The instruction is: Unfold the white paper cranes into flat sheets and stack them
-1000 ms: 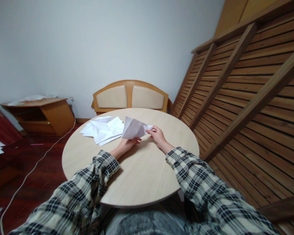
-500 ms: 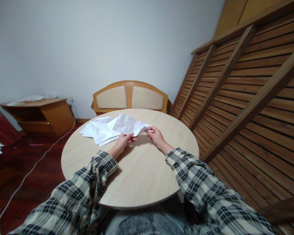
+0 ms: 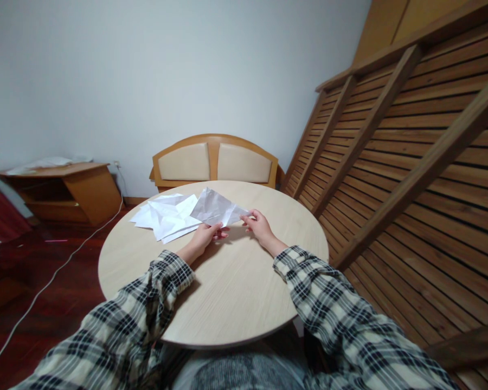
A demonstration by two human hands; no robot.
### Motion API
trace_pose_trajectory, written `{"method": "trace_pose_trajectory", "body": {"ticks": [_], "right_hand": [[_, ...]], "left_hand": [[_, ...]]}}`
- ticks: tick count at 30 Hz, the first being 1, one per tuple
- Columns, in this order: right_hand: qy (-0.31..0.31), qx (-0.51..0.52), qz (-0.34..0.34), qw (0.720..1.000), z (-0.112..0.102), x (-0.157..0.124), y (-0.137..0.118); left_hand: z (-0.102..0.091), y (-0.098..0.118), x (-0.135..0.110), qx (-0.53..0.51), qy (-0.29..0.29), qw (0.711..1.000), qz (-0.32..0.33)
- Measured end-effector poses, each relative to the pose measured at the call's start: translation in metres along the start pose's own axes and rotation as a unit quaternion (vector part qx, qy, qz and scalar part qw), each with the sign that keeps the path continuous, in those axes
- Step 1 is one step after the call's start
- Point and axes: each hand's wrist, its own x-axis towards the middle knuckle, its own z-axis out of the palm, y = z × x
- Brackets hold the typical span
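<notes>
A creased white sheet of paper is held between both hands above the far half of the round table. My left hand pinches its near edge, thumb on top and fingers underneath. At the sheet's right corner, my right hand grips the paper between thumb and fingertips. Just to the left lies a loose pile of creased white paper sheets, partly overlapped in view by the held sheet.
The round pale wooden table stands before me. Beyond it is a padded headboard by the wall. A slatted wooden frame leans on the right. At left are a low cabinet and a white cable across the floor.
The held paper has turned flatter and straighter, its right part no longer curling up. Both hands stay nearly where they were, and the view has shifted very slightly.
</notes>
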Motion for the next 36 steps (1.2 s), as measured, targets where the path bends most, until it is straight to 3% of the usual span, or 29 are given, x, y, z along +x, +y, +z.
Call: {"method": "trace_pose_trajectory", "body": {"ticks": [12, 20, 36], "right_hand": [[0.039, -0.006, -0.027, 0.999, -0.0047, 0.0038, 0.0073], [0.048, 0.003, -0.023, 0.999, -0.0041, 0.0044, 0.0038], [0.051, -0.074, -0.063, 0.994, -0.004, 0.0008, -0.0005]], "left_hand": [[0.0053, -0.0011, -0.0003, -0.011, -0.034, 0.999, -0.008], [0.0023, -0.0056, 0.001, -0.007, -0.043, 0.999, 0.016], [0.0035, -0.0002, -0.0006, 0.059, -0.053, 0.995, 0.066]]}}
